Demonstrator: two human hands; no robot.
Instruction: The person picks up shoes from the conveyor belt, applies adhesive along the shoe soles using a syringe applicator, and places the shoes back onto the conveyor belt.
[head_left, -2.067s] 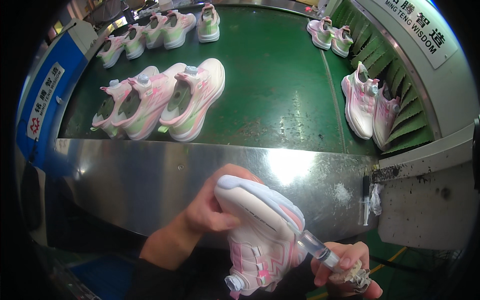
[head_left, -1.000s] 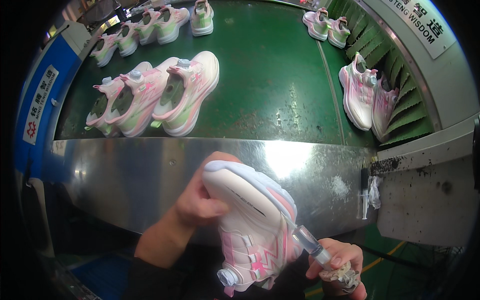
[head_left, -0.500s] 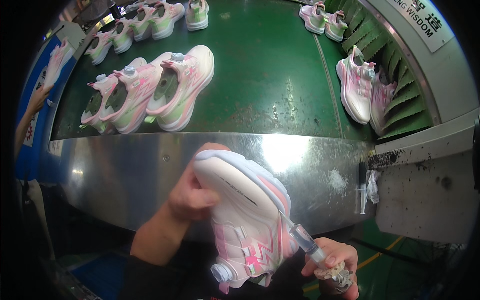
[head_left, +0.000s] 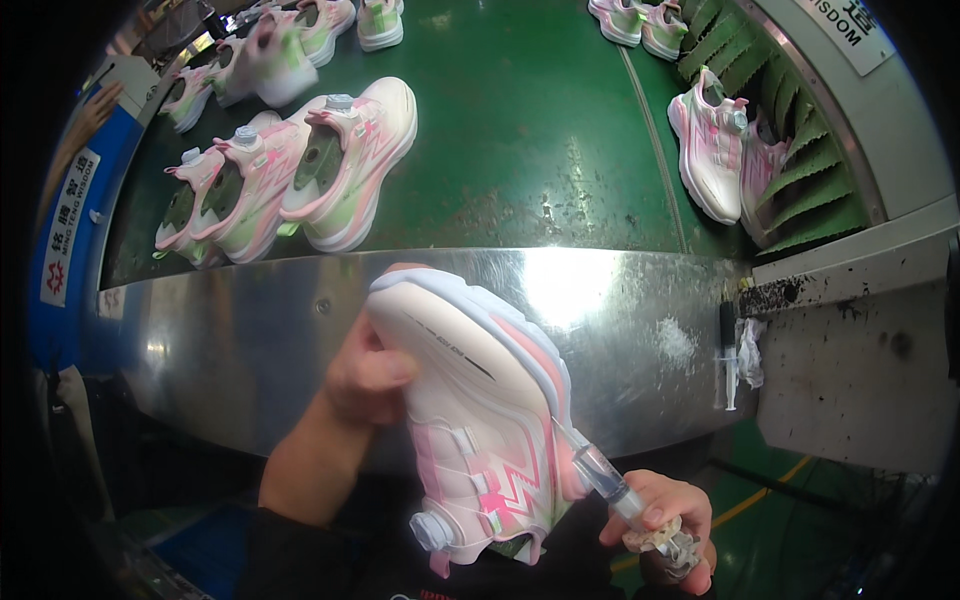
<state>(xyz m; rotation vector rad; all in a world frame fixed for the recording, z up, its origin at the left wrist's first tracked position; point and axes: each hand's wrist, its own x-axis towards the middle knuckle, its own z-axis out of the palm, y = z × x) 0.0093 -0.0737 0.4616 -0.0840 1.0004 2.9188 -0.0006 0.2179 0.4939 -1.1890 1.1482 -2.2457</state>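
A white and pink sneaker with a lacing dial is tilted toe-up over the metal edge. My left hand grips it round the toe end, some fingers hidden behind the sole. In my right hand is a clear syringe, held by its rear part. Its thin tip touches or nearly touches the seam where the upper meets the pink and pale sole. A crumpled whitish wad is also held in that hand, below the syringe.
Several matching sneakers stand on the green conveyor belt, left and far left. More sneakers sit by green curtain strips. Another syringe and crumpled paper lie right. Another person's hand shows far left.
The held sneaker and syringe have shifted slightly left, the tip staying at the seam. The other person's hand no longer holds a shoe; a blurred sneaker now appears among those at the far left.
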